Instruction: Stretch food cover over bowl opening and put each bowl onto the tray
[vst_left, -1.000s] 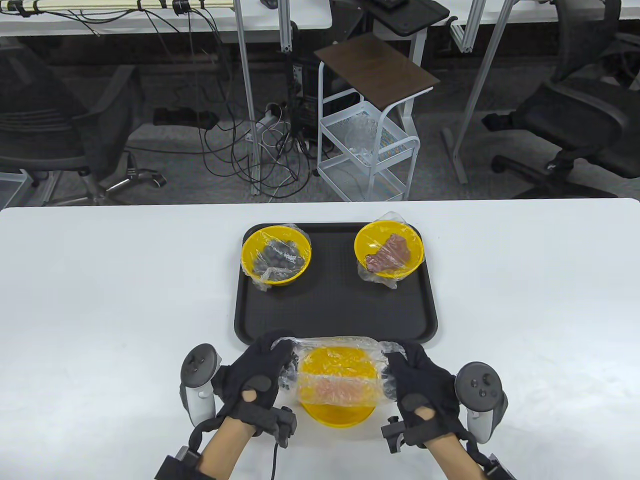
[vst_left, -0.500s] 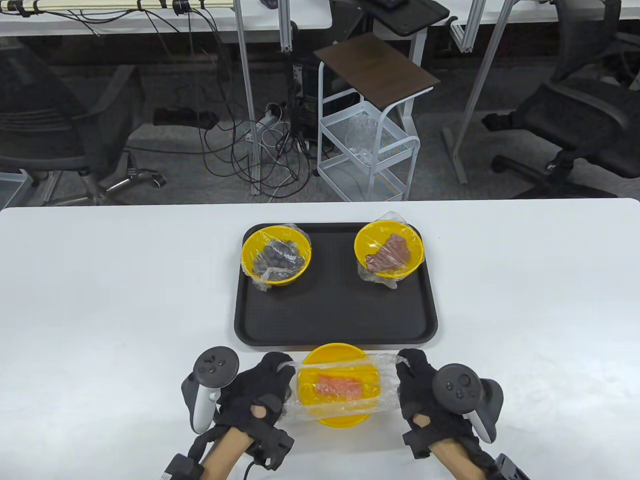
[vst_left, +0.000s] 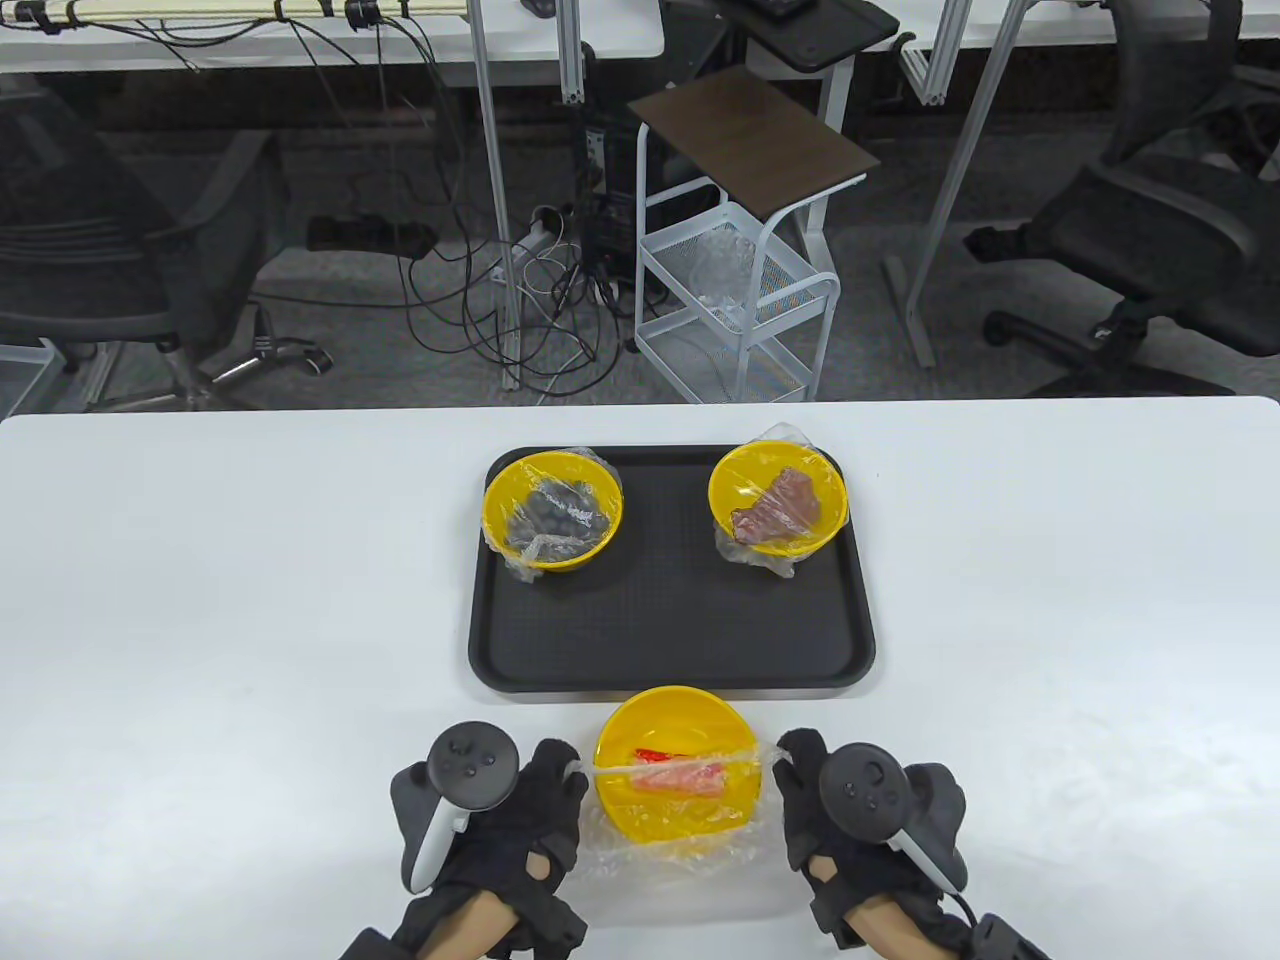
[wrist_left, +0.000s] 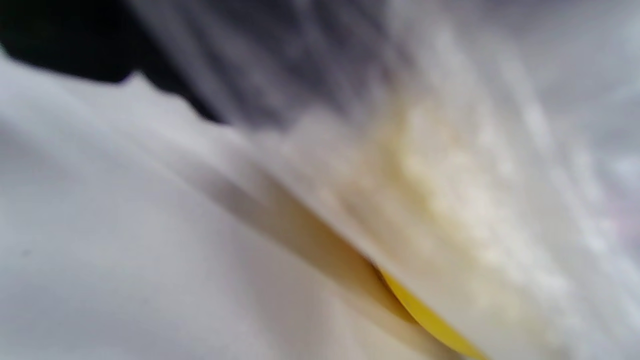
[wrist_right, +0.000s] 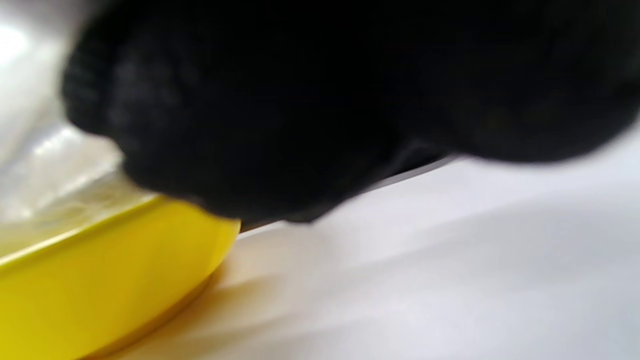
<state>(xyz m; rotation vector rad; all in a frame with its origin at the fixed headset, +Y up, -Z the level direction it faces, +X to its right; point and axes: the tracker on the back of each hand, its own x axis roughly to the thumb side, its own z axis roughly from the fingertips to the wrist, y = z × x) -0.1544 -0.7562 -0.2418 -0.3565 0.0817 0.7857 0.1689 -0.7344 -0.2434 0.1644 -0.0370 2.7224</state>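
Observation:
A yellow bowl (vst_left: 675, 715) with orange-red food stands on the white table just in front of the black tray (vst_left: 670, 630). A clear plastic food cover (vst_left: 690, 835) stretches across its near half and hangs over the near rim. My left hand (vst_left: 560, 785) pinches the cover's left end and my right hand (vst_left: 795, 765) pinches its right end. On the tray stand two covered yellow bowls: one with dark round food (vst_left: 552, 510), one with brown pieces (vst_left: 778, 498). The left wrist view is a blur of plastic (wrist_left: 450, 165) over the yellow rim (wrist_left: 430, 320). In the right wrist view my dark glove (wrist_right: 325, 100) sits above the bowl's side (wrist_right: 100, 280).
The tray's near half (vst_left: 670, 640) is bare. White table (vst_left: 200, 620) extends wide on both sides. Beyond the far edge are a white wire cart (vst_left: 740, 300), cables and office chairs on the floor.
Both hands have pulled the stretched cover toward me, from above the bowl's far rim down over its near half. Both wrists have turned, so the trackers now face up.

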